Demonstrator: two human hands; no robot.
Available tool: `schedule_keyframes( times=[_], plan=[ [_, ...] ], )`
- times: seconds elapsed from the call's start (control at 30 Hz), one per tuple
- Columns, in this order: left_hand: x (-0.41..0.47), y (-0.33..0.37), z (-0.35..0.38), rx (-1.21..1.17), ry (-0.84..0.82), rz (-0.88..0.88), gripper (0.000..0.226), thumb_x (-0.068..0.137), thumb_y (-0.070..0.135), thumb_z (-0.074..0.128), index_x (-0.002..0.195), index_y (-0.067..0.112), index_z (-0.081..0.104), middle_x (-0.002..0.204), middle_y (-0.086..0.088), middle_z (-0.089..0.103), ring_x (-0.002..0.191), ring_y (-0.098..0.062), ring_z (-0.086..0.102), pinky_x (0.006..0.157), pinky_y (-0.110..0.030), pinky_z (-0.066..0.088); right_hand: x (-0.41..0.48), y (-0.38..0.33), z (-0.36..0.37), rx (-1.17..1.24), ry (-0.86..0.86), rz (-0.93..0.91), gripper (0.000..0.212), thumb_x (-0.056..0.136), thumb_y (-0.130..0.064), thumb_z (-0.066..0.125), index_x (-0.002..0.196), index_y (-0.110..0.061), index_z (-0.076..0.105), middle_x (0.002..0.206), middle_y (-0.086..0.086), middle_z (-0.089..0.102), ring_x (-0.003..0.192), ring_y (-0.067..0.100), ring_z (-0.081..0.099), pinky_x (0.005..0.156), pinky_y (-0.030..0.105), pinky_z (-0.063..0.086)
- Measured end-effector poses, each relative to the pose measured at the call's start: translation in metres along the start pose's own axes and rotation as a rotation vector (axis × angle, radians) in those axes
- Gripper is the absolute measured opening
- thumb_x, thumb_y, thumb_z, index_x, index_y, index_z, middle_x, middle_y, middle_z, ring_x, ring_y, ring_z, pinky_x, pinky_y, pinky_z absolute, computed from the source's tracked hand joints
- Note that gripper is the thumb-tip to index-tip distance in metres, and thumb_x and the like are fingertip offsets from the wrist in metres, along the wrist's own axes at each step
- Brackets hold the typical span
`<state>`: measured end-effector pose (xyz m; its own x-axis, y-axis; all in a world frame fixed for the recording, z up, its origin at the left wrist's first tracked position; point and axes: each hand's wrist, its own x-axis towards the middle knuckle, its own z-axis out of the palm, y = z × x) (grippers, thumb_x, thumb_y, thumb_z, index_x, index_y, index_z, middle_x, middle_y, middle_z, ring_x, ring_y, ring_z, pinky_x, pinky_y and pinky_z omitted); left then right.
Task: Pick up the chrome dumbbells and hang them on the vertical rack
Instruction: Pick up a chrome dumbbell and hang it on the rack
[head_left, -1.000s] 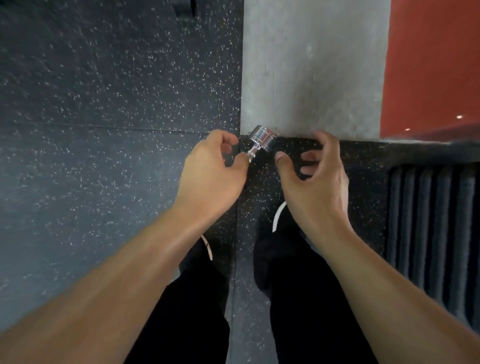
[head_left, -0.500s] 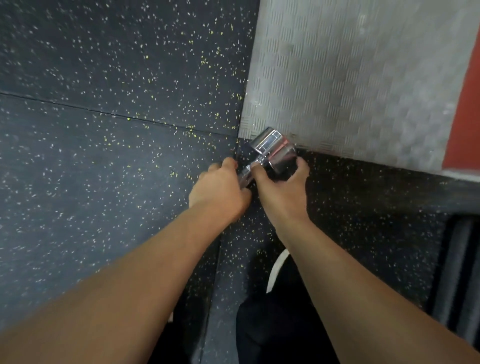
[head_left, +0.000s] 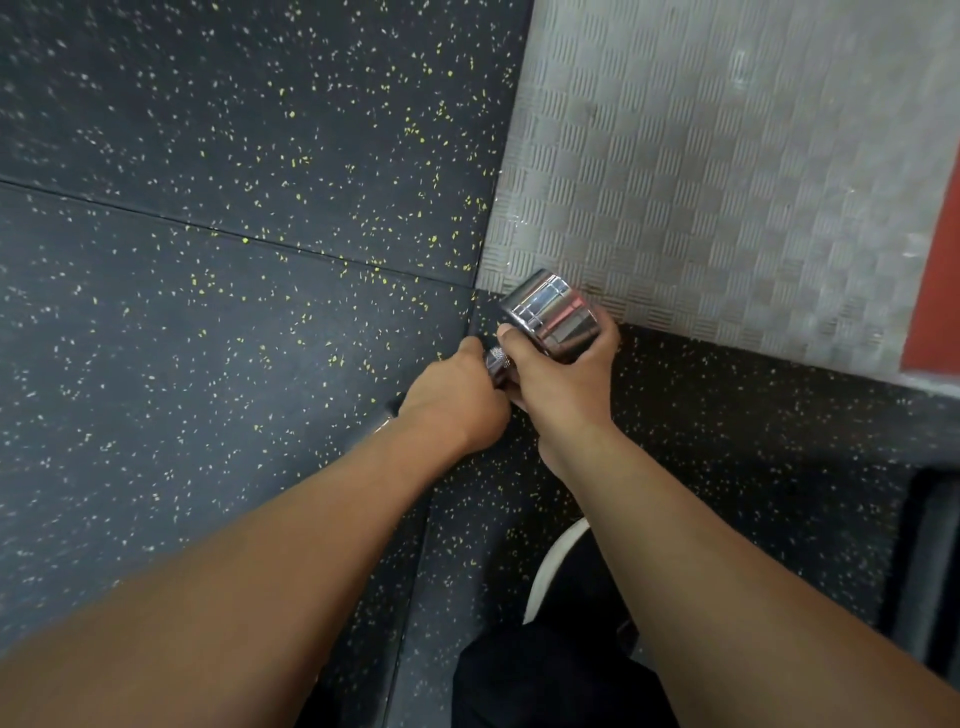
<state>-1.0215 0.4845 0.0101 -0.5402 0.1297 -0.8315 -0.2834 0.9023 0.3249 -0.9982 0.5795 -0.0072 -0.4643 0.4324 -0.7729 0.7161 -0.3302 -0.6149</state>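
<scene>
A chrome dumbbell (head_left: 551, 312) sits low over the speckled black rubber floor, its shiny far head pointing up and away. My right hand (head_left: 563, 371) cups that head from below, thumb across the near face. My left hand (head_left: 457, 402) is closed around the knurled handle just behind it; the near head is hidden under the hands. The vertical rack is out of view.
A grey textured mat (head_left: 727, 182) lies ahead on the right, with a red surface (head_left: 935, 291) along the right edge. Dark ribbed equipment (head_left: 930, 561) stands at the lower right. My black trousers and a white-edged shoe (head_left: 550, 566) are below the hands.
My right hand, open beside the dumbbell a second ago, has closed under its far head. Both hands now grip it, and the view has drawn closer to the floor.
</scene>
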Motion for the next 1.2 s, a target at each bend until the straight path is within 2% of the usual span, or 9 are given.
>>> schedule_keyframes(
  times=[0.33, 0.47, 0.63, 0.77, 0.9, 0.97, 1.0, 1.03, 1.2],
  plan=[
    [-0.032, 0.04, -0.038, -0.063, 0.221, 0.044, 0.026, 0.095, 0.031, 0.057, 0.12, 0.024, 0.058, 0.102, -0.01, 0.065, 0.091, -0.034, 0.058, 0.075, -0.034, 0.04, -0.004, -0.068, 0.01, 0.334, -0.171, 0.14, 0.079, 0.071, -0.001, 0.088, 0.141, -0.008, 0.053, 0.099, 0.014, 0.075, 0.078, 0.023, 0.075, 0.065, 0.034, 0.062],
    [-0.067, 0.06, -0.067, -0.042, 0.294, 0.219, 0.03, 0.092, 0.023, 0.059, 0.121, 0.018, 0.058, 0.096, -0.011, 0.064, 0.101, -0.041, 0.064, 0.072, -0.033, 0.039, -0.041, -0.114, -0.005, 0.35, -0.241, -0.035, 0.039, 0.081, 0.003, 0.082, 0.115, -0.004, 0.066, 0.08, 0.007, 0.072, 0.076, 0.021, 0.075, 0.068, 0.035, 0.062],
    [-0.143, 0.089, -0.114, -0.22, 0.372, 0.329, 0.014, 0.082, 0.017, 0.067, 0.083, 0.016, 0.053, 0.082, -0.006, 0.071, 0.077, -0.03, 0.064, 0.057, -0.028, 0.035, -0.129, -0.187, -0.02, 0.107, -0.114, -0.425, 0.072, 0.057, -0.011, 0.097, 0.121, -0.011, 0.064, 0.102, 0.001, 0.078, 0.093, 0.018, 0.077, 0.082, 0.04, 0.065],
    [-0.213, 0.133, -0.162, -0.688, 0.201, 0.525, 0.016, 0.079, 0.012, 0.069, 0.089, 0.024, 0.062, 0.091, 0.001, 0.069, 0.076, -0.009, 0.061, 0.069, -0.029, 0.052, -0.22, -0.265, -0.033, -0.124, -0.086, -0.73, 0.082, 0.061, -0.005, 0.097, 0.131, -0.022, 0.057, 0.1, -0.018, 0.07, 0.093, -0.014, 0.066, 0.077, 0.005, 0.05],
    [-0.262, 0.167, -0.2, -0.743, 0.239, 0.526, 0.019, 0.081, 0.029, 0.074, 0.096, 0.029, 0.062, 0.107, -0.012, 0.07, 0.109, -0.033, 0.065, 0.095, -0.057, 0.056, -0.303, -0.358, -0.048, -0.195, -0.09, -0.934, 0.087, 0.064, -0.007, 0.096, 0.138, -0.02, 0.053, 0.103, -0.027, 0.065, 0.097, -0.013, 0.065, 0.079, 0.007, 0.05],
    [-0.304, 0.196, -0.233, -0.84, 0.059, 0.32, 0.072, 0.067, 0.045, 0.08, 0.132, 0.025, 0.059, 0.123, -0.013, 0.07, 0.114, -0.038, 0.066, 0.091, -0.047, 0.059, -0.347, -0.413, -0.057, -0.196, -0.096, -1.024, 0.089, 0.063, -0.01, 0.099, 0.139, -0.018, 0.052, 0.104, -0.029, 0.064, 0.099, -0.011, 0.066, 0.08, 0.01, 0.053],
    [-0.328, 0.211, -0.251, -0.975, -0.082, 0.257, 0.089, 0.065, 0.041, 0.083, 0.145, 0.016, 0.05, 0.13, -0.024, 0.066, 0.119, -0.043, 0.02, 0.085, -0.044, 0.06, -0.37, -0.442, -0.063, -0.18, -0.104, -1.064, 0.09, 0.063, -0.01, 0.099, 0.139, -0.018, 0.051, 0.105, -0.031, 0.063, 0.1, -0.012, 0.065, 0.081, 0.01, 0.052],
    [-0.351, 0.225, -0.272, -1.13, -0.199, 0.268, 0.09, 0.069, 0.028, 0.087, 0.147, 0.009, 0.047, 0.12, -0.022, 0.068, 0.102, -0.018, 0.047, 0.081, -0.043, 0.062, -0.394, -0.472, -0.07, -0.165, -0.109, -1.1, 0.09, 0.063, -0.01, 0.099, 0.138, -0.02, 0.05, 0.106, -0.034, 0.062, 0.102, -0.015, 0.063, 0.083, 0.008, 0.05],
    [-0.478, 0.303, -0.377, -1.666, -0.455, 0.448, 0.036, 0.09, 0.028, 0.07, 0.106, -0.004, 0.069, 0.116, -0.026, 0.07, 0.105, -0.044, 0.067, 0.114, -0.064, 0.041, -0.518, -0.615, -0.115, -0.06, -0.145, -1.233, 0.096, 0.06, -0.004, 0.1, 0.137, -0.026, 0.047, 0.128, -0.023, 0.061, 0.119, -0.008, 0.059, 0.1, 0.009, 0.045]
  ],
)
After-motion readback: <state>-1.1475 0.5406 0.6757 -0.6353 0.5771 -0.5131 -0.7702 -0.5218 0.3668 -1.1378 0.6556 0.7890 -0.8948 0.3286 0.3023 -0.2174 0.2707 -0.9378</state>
